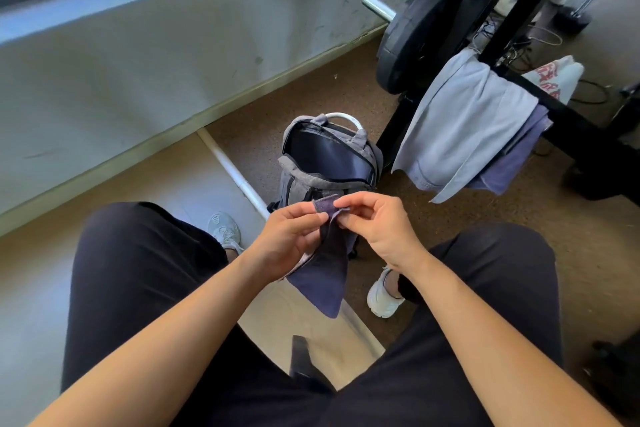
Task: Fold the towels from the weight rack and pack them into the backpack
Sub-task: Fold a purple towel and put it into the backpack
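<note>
Head view: weight rack [571,118] stands at right, pale blue towel [460,121] draped over its bar, awaiting folding. Backpack [298,184] sits unzipped on the floor ahead (mouth gaping, presumably for packing). Dark towel [322,274] hangs between the knees; left hand [287,239] and right hand [377,225] each pinch its top edge, fingers curled.
</note>
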Demonstrator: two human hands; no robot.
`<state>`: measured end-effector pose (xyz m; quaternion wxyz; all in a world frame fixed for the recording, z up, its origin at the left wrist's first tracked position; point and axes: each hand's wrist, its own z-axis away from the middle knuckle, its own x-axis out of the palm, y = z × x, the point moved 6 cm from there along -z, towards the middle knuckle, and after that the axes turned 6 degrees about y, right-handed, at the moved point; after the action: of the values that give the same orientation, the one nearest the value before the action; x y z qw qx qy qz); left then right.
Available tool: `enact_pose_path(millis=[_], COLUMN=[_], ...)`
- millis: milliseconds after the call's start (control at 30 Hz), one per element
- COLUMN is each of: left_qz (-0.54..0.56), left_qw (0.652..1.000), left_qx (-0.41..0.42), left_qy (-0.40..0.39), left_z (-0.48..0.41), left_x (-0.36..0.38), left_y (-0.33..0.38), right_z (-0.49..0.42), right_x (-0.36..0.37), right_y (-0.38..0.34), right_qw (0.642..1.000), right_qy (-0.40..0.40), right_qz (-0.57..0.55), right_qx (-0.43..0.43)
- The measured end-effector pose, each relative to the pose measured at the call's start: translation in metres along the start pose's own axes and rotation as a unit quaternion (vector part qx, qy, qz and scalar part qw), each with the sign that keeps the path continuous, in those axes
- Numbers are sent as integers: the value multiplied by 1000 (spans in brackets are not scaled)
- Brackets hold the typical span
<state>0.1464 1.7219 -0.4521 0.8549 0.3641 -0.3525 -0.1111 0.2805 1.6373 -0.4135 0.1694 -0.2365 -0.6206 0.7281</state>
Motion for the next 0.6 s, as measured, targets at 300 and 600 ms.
enact_pose_path(millis=[300, 600], left_qz=[-172, -242], left_qw=[977, 958], left_qx=[118, 153], left_qy=[33, 0], left_z=[1, 5], left_x=[-5, 0], left_y=[6, 7], right_z=[4, 2], right_x=[-4, -3], right_y=[-21, -17], right_qw=[971, 978], right_qy=[0, -3], right_qz=[189, 182], right_qx=[-145, -105])
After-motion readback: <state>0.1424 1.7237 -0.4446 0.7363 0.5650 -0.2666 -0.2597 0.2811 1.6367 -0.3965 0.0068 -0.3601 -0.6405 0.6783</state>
